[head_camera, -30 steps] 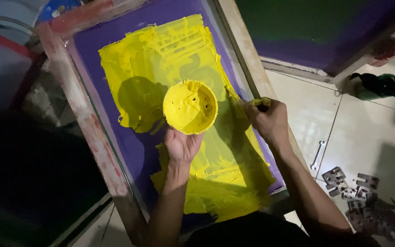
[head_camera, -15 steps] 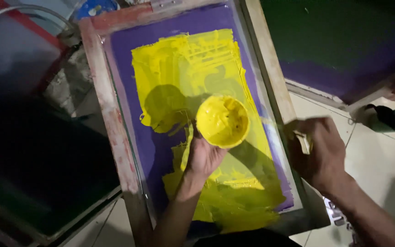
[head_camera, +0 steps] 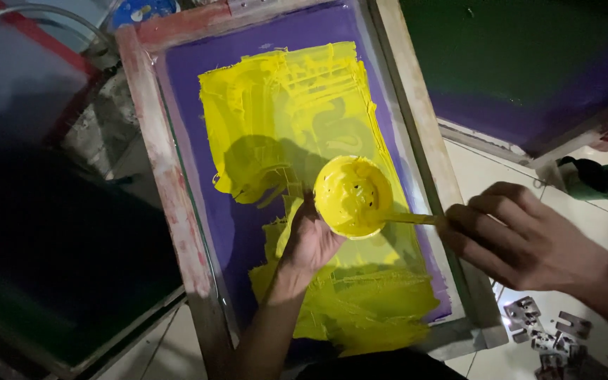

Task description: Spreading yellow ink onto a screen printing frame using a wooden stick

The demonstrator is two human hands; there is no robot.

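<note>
Dim workshop floor of pale tiles lies under a wooden-framed purple printing screen (head_camera: pixel 170 183) smeared with yellow ink; over it the left hand (head_camera: pixel 311 243) cups a round yellow ink tub (head_camera: pixel 353 195) from below, tilted so the right hand (head_camera: pixel 522 239), fingers closed on a yellow-coated stick (head_camera: pixel 409 219), can reach inside

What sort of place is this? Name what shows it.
Probably a screen-printing workshop: a wooden-framed purple mesh screen smeared with yellow ink, a round yellow ink-coated cup, and a second framed green screen nearby.
</note>
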